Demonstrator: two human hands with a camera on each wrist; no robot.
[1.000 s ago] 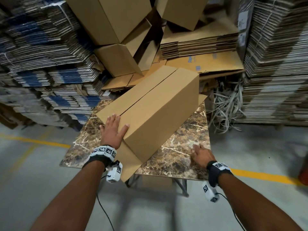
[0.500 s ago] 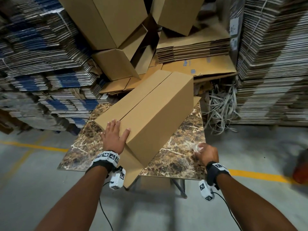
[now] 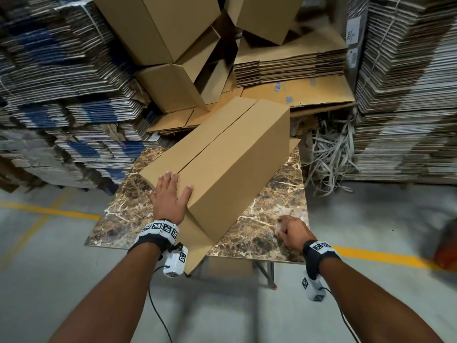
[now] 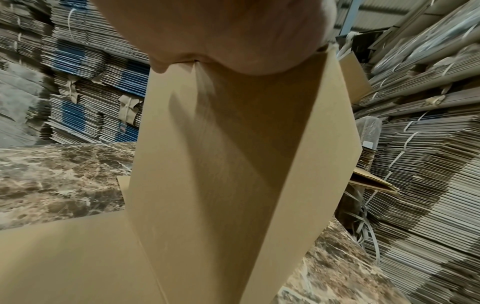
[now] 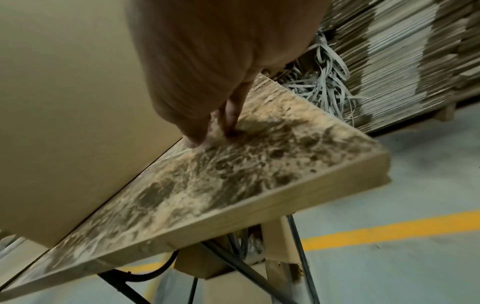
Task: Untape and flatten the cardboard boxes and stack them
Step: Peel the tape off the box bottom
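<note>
A long brown cardboard box lies slantwise on the marble-patterned table, with a loose end flap hanging over the front edge. My left hand rests flat on the top near the closest end, fingers straight and thumb spread toward the box's edge. The left wrist view shows the box from its end, under my palm. My right hand sits on the table to the right of the box, its fingers curled round a small pale crumpled scrap. In the right wrist view its fingertips press on the table.
Tall stacks of flattened cardboard wall in the left, and more stacks the right. Assembled boxes and a flat pile crowd behind the table. Loose strapping lies at the right. A yellow floor line runs past.
My right hand's fingers have gone from lying flat on the table to curled round the pale scrap. The left hand has stayed on the box.
</note>
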